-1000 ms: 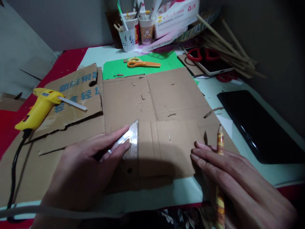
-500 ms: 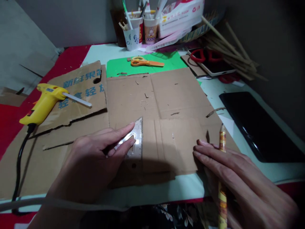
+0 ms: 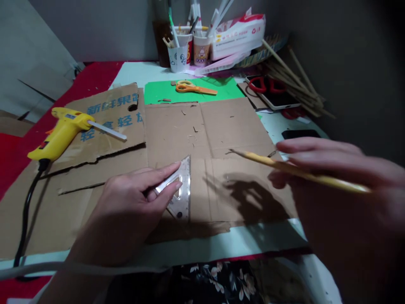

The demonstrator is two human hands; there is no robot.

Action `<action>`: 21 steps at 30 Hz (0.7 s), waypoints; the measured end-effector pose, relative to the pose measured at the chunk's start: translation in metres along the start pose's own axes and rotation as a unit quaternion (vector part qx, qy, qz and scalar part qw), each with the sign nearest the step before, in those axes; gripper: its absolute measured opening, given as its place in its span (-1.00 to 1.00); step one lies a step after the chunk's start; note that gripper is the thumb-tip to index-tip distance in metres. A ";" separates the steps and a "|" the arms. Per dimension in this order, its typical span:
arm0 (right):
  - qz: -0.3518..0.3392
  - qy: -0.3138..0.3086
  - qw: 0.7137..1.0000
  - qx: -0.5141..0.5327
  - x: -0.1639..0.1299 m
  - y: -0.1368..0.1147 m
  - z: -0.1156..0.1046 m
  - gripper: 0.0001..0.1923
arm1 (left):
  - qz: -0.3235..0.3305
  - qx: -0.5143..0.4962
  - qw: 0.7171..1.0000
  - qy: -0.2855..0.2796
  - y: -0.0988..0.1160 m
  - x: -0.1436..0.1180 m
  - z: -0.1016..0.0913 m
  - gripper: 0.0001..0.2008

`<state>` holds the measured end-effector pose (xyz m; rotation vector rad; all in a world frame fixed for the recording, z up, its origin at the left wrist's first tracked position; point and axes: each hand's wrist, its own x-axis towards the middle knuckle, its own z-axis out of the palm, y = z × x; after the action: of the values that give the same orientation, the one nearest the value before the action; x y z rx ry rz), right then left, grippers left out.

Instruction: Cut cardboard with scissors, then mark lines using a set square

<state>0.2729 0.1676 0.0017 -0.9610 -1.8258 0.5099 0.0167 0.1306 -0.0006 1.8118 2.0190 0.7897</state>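
Left hand (image 3: 126, 202) lies palm down on the small brown cardboard rectangle (image 3: 240, 190), wrist coming in from the near left edge, fingers stretched right and slightly away. Index and middle fingertips press on the clear plastic triangular set square (image 3: 182, 192), pinning it flat; fingers are extended, not curled round anything. The set square's straight edge runs near-to-far along the left part of that small cardboard rectangle, its apex pointing away from the person.

Right hand (image 3: 344, 190) is raised above the cardboard rectangle's right end, blurred, forearm entering from the lower right. Fingers are closed in a pinch on the yellow wooden pencil (image 3: 300, 171), thumb below, other fingers on top. Pencil lies nearly level, tip pointing left and hovering over the rectangle's far right corner, not touching it; its shadow falls on the cardboard below.

The small rectangle sits on a large flattened brown cardboard sheet (image 3: 177, 131), at its near edge. Left of the rectangle, well apart: yellow hot glue gun (image 3: 60, 133) with a white glue stick, on a torn printed cardboard flap (image 3: 104, 126). Beyond the rectangle: green paper sheet (image 3: 193, 90) with orange-handled scissors (image 3: 191, 88) on it, then paper cups holding pens (image 3: 188, 52). Far right of the rectangle: bundle of thin wooden sticks (image 3: 294, 82).
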 end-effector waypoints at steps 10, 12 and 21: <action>0.247 -0.075 0.912 0.319 0.039 0.008 0.055 -0.83 | 0.028 0.042 0.999 -0.007 0.002 0.003 0.000 -0.72; 0.236 -0.062 0.930 0.274 0.038 0.007 0.053 -0.82 | 0.043 0.057 0.997 -0.012 -0.001 0.002 0.001 -0.71; 0.219 -0.089 0.946 0.223 0.040 0.003 0.052 -0.85 | 0.091 0.065 0.994 -0.006 -0.003 0.000 -0.001 -0.70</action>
<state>0.2190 0.2051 -0.0010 -1.0227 -1.5416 1.2627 0.0133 0.1302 -0.0016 2.0927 1.9597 0.7088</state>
